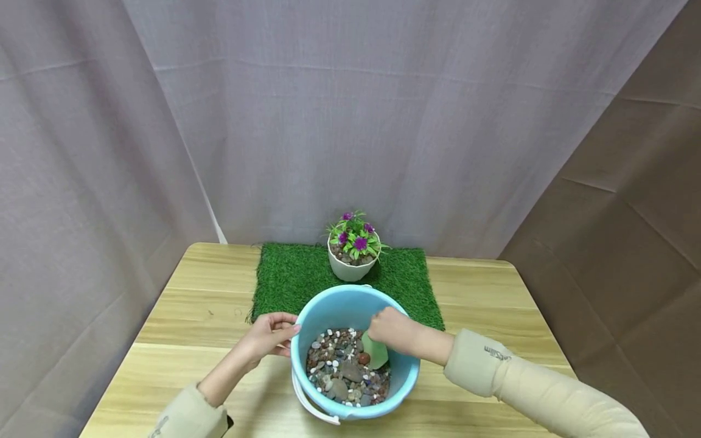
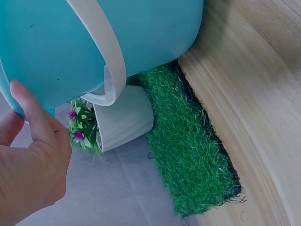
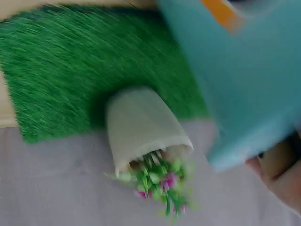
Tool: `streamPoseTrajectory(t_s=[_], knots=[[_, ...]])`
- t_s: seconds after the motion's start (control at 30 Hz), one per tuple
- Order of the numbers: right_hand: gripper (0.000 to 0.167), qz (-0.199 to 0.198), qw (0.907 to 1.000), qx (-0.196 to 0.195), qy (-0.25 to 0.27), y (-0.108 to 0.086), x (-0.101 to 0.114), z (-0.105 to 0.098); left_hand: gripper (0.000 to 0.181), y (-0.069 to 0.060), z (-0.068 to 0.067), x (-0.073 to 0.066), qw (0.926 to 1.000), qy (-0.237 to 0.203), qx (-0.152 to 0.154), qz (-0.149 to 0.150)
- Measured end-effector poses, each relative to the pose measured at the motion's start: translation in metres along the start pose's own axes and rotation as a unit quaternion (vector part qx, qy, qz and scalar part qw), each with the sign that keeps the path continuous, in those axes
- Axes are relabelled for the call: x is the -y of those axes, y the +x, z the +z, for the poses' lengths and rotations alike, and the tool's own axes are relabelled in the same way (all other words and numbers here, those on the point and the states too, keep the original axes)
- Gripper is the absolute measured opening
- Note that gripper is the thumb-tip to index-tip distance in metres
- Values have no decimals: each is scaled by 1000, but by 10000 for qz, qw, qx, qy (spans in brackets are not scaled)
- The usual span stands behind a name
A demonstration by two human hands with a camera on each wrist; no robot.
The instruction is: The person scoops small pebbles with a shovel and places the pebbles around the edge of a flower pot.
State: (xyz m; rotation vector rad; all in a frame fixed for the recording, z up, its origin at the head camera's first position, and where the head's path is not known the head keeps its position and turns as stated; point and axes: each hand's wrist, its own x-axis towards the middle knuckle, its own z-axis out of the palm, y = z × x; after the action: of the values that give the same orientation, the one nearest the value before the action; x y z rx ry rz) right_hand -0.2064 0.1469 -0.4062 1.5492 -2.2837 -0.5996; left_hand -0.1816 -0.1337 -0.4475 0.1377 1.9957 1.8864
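Note:
A light blue bucket [image 1: 353, 298] with a white handle [image 2: 110, 52] stands on the table, pebbles [image 1: 339, 368] of mixed colours and sizes covering its bottom. My left hand [image 1: 269, 336] grips the bucket's rim at the left, the thumb and fingers pinching its edge in the left wrist view. Inside the bucket, my right hand [image 1: 395, 328] is curled in a fist round a light green shovel [image 1: 375, 351], whose grip the fingers hide. The shovel's blade points down at the pebbles, beside a reddish-brown stone [image 1: 364, 358]. Motion blurs the right wrist view.
Behind the bucket, a white flowerpot [image 1: 350, 269] with purple flowers [image 1: 359, 243] stands on a green artificial grass mat [image 1: 290, 274]. The wooden table [image 1: 208, 292] extends to both sides, with grey curtains [image 1: 328, 121] around its back and sides.

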Motion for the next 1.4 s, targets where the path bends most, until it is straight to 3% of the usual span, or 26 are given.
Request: streamPoseTrajectory(t_s=[0.17,0.27,0.37,0.43,0.57,0.7,0.97,1.3,1.4], knots=[[35,-219,9996,3,154,-2,-4,15,44,1,4,0,10000,-9,57,9],[34,-91,9996,20,273,-2,-5,20,43,1,5,1,10000,26,12,15],[30,217,9956,-180,897,1,-7,24,43,0,4,1,10000,47,-59,-31],[26,489,9864,-324,1538,3,-8,24,43,0,4,1,10000,38,-67,-36],[13,807,9594,-382,2676,6,-8,23,44,1,4,1,10000,28,-2,5],[6,931,9461,-265,3089,5,-8,20,44,1,4,1,10000,33,-31,-8],[17,1016,9205,-601,3724,-9,-21,20,43,2,1,0,10000,31,-36,30],[18,1118,9235,-608,3619,-20,-38,5,43,1,-1,1,10000,32,-56,22],[18,1241,9194,-638,3678,-23,-42,5,43,1,-1,1,10000,26,-77,18]])
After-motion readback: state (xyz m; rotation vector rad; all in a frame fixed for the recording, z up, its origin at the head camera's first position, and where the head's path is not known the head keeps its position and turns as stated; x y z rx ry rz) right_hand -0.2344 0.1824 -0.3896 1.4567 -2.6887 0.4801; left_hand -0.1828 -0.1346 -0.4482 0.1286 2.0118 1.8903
